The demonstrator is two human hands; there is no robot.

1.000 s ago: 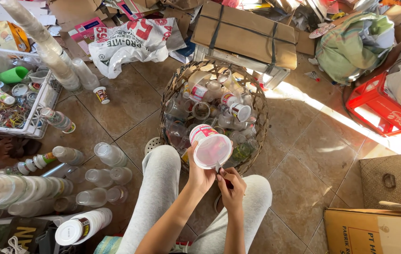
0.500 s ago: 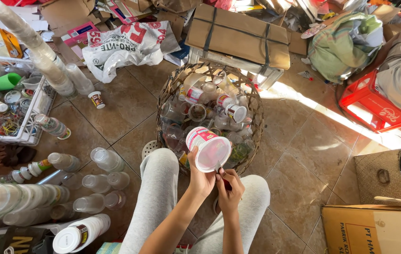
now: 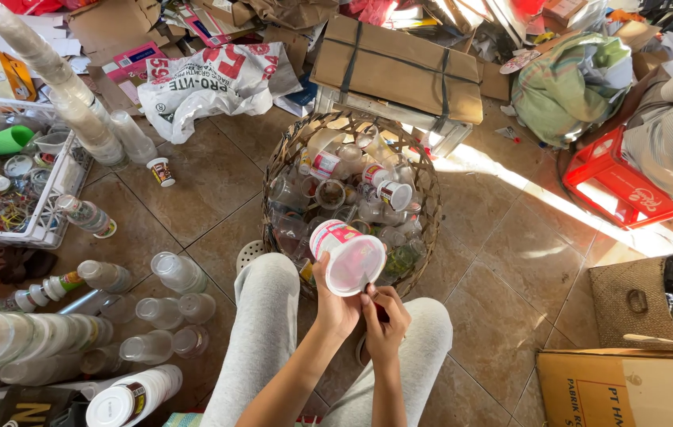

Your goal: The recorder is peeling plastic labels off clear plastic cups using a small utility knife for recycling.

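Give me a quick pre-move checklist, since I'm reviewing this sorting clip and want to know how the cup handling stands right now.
1. Cup held securely: ok. The left hand grips the white and pink cup at its side.
2. Right hand in place: ok. The right hand touches the cup's rim from below.
3. Tool in right hand: cannot tell; something dark shows between the fingers.
4. Cup empty: ok, its open mouth shows nothing inside.
5. Basket within reach: ok. The wicker basket of cups stands just past the knees.
6. Label on the cup: ok, a pink band wraps the wall.
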